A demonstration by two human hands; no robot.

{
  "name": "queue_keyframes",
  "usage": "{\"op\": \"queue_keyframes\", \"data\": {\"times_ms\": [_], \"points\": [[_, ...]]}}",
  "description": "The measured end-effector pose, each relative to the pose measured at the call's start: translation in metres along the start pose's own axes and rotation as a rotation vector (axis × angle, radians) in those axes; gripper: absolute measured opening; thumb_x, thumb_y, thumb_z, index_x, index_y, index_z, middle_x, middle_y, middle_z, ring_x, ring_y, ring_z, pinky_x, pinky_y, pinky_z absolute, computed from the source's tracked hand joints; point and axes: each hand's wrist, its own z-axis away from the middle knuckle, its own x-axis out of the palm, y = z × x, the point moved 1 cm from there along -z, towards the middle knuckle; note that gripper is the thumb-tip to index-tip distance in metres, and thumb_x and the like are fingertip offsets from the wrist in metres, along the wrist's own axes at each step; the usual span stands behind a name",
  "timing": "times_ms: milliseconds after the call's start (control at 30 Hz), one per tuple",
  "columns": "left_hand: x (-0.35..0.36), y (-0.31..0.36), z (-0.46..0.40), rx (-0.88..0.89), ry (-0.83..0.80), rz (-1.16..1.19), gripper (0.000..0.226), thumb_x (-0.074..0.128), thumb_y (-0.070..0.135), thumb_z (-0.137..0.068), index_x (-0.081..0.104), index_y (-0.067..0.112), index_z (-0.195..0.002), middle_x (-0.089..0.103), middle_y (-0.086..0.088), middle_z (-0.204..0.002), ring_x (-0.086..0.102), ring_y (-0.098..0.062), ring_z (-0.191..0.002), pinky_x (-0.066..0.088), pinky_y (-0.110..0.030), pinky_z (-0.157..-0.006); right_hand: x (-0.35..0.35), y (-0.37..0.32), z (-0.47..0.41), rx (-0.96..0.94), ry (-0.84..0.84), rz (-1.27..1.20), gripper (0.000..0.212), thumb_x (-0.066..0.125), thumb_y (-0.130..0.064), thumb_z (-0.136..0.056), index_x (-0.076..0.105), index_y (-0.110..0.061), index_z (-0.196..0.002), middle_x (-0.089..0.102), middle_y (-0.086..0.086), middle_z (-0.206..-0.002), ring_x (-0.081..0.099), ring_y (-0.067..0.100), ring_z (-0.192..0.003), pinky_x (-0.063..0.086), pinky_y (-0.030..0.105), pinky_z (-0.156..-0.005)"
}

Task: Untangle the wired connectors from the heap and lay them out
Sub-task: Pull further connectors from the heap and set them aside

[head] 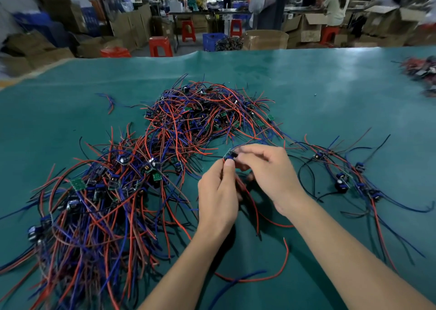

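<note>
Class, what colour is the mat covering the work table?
Teal green mat, seen best in the head view.

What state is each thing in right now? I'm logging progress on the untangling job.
Left hand: pinches the held connector, thumb on top.
Right hand: pinches the same connector from the other side.
Held connector: lifted off the mat, its red wires trailing down.
Big heap: still tangled.
Laid-out connectors: spread in a loose row on the right, wires overlapping.
Green mat: flat.
</note>
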Motion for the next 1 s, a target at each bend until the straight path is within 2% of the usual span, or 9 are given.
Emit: {"op": "queue_keyframes", "data": {"times_ms": [67,167,200,300,433,533,600,767,1000], "points": [[0.001,0.001,0.001,0.014,-0.040,0.006,0.046,0.039,0.040,-0.098,0.051,0.002,-0.074,0.059,-0.024,-0.071,0.053,-0.040,-0.064,0.046,-0.056,-0.065,-0.001,-0.002,-0.001,0.145,-0.055,-0.272,0.022,0.070,-0.018,-0.094,0.081,-0.018,-0.075,0.077,0.001,-0.080,0.069,0.011,-0.073,0.049,0.024,-0.063],[0.001,0.003,0.002,0.012,-0.073,0.021,0.049,0.040,0.040,-0.096,0.048,-0.004,-0.076,0.054,-0.028,-0.072,0.049,-0.040,-0.064,0.043,-0.058,-0.065,-0.007,-0.002,-0.004,0.125,-0.080,-0.350,0.014,0.075,-0.016,-0.090,0.081,-0.013,-0.078,0.077,0.009,-0.086,0.068,0.018,-0.081,0.055,0.029,-0.076],[0.001,0.002,0.002,0.012,-0.085,0.017,0.050,0.039,0.041,-0.095,0.048,-0.004,-0.076,0.053,-0.025,-0.068,0.047,-0.037,-0.062,0.042,-0.054,-0.063,-0.009,-0.003,-0.004,0.108,-0.092,-0.363,0.010,0.078,-0.017,-0.086,0.081,-0.012,-0.078,0.076,0.008,-0.086,0.067,0.018,-0.081,0.054,0.029,-0.077],[0.001,0.001,0.003,0.030,-0.128,-0.034,0.049,0.038,0.042,-0.096,0.048,0.000,-0.073,0.049,-0.008,-0.059,0.042,-0.024,-0.058,0.037,-0.048,-0.059,-0.015,-0.003,-0.005,0.094,-0.136,-0.403,0.011,0.080,-0.021,-0.076,0.078,-0.011,-0.080,0.073,0.003,-0.085,0.061,0.015,-0.077,0.044,0.022,-0.061],[0.003,0.002,0.003,0.029,-0.168,-0.081,0.045,0.040,0.042,-0.094,0.055,0.002,-0.081,0.045,0.005,-0.057,0.036,-0.018,-0.057,0.032,-0.042,-0.056,-0.022,-0.003,-0.007,0.102,-0.223,-0.407,0.012,0.081,-0.020,-0.069,0.081,-0.013,-0.078,0.074,0.003,-0.091,0.059,0.010,-0.071,0.040,0.024,-0.061],[0.002,0.002,0.004,0.054,-0.189,-0.131,0.039,0.040,0.040,-0.095,0.060,0.009,-0.080,0.043,0.011,-0.052,0.035,-0.016,-0.054,0.030,-0.037,-0.056,-0.026,-0.004,-0.009,0.080,-0.232,-0.392,0.014,0.082,-0.019,-0.068,0.081,-0.011,-0.078,0.072,0.003,-0.085,0.059,0.007,-0.067,0.043,0.021,-0.058],[0.002,0.004,0.006,0.078,-0.210,-0.172,0.035,0.041,0.038,-0.095,0.058,0.016,-0.074,0.043,0.010,-0.051,0.037,-0.015,-0.053,0.033,-0.038,-0.057,-0.028,-0.003,-0.010,0.037,-0.159,-0.339,0.004,0.082,-0.011,-0.076,0.079,-0.009,-0.077,0.069,0.001,-0.076,0.058,0.008,-0.066,0.044,0.020,-0.053],[0.002,0.006,0.005,0.119,-0.229,-0.311,0.033,0.038,0.041,-0.092,0.049,0.025,-0.066,0.043,0.005,-0.054,0.042,-0.014,-0.058,0.041,-0.040,-0.065,-0.032,0.002,-0.014,-0.106,0.044,-0.058,0.019,0.079,-0.007,-0.085,0.075,-0.013,-0.068,0.069,-0.008,-0.066,0.059,0.004,-0.060,0.044,0.017,-0.052],[0.005,0.004,0.007,0.193,-0.254,-0.405,0.034,0.037,0.044,-0.092,0.043,0.020,-0.069,0.042,0.004,-0.054,0.044,-0.024,-0.064,0.043,-0.045,-0.066,-0.066,0.000,-0.026,-0.081,0.301,-0.266,0.023,0.070,0.004,-0.091,0.068,-0.009,-0.071,0.063,-0.004,-0.059,0.060,0.008,-0.054,0.052,0.019,-0.055]]}}
